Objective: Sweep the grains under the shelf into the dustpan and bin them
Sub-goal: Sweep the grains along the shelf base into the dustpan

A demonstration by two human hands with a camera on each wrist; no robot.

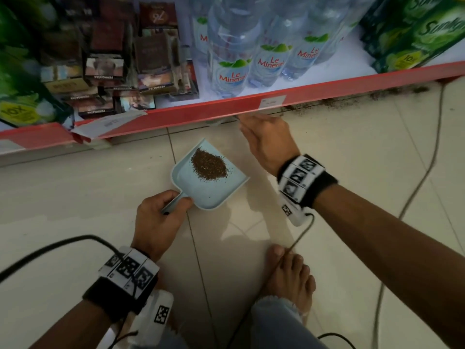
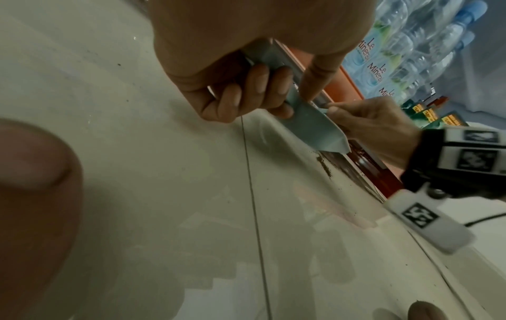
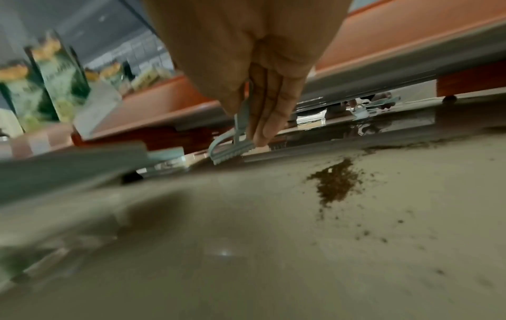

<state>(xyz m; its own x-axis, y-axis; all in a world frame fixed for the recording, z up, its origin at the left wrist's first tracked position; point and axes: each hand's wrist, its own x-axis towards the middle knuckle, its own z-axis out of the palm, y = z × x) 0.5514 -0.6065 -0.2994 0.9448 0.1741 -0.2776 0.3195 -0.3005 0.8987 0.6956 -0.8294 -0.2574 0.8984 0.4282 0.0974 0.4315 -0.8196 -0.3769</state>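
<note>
A light blue dustpan [image 1: 221, 190] sits on the tiled floor just in front of the red shelf edge [image 1: 201, 114], with a heap of brown grains [image 1: 208, 165] in it. My left hand [image 1: 171, 205] grips its handle; in the left wrist view the fingers [image 2: 246, 93] curl round that handle. My right hand [image 1: 251, 122] reaches to the gap under the shelf and holds a small pale brush [image 3: 232, 149], bristles on the floor. Loose grains [image 3: 336, 181] lie to the right of the brush, and more grains [image 1: 377, 96] run along the shelf base.
Water bottles [image 1: 234, 69], dark packs [image 1: 105, 66] and green boxes [image 1: 415, 34] fill the low shelf. My bare foot [image 1: 289, 275] is behind the dustpan. Cables [image 1: 422, 172] trail over the tiles at right and lower left.
</note>
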